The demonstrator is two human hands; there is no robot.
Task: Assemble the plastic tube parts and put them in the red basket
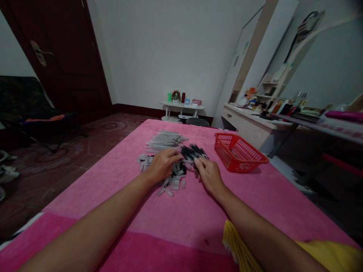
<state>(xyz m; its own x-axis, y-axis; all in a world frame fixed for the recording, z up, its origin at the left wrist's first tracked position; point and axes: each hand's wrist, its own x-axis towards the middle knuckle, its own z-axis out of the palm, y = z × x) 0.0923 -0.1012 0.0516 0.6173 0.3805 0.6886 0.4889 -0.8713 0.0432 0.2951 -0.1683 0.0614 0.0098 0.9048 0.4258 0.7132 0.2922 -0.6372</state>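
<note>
Over the pink cloth [176, 215], the left hand [163, 165] and right hand [209, 173] meet at a slim pale piece [188, 161].

Both are nearly closed, pinching it beside black pen parts [193, 151] and small pale caps [174, 184]. Pale sticks [164, 140] lie just beyond the left hand. Cloth stretches from both hands toward the near side, and leftward to its edge; the red basket [241, 166] stands to the right, near the right hand but not touching.

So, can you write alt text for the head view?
A person's left hand and right hand seem to hold a slim pale piece over a pink cloth, near pale tubes, dark rods and small pale pieces. A red basket stands at right.
</note>
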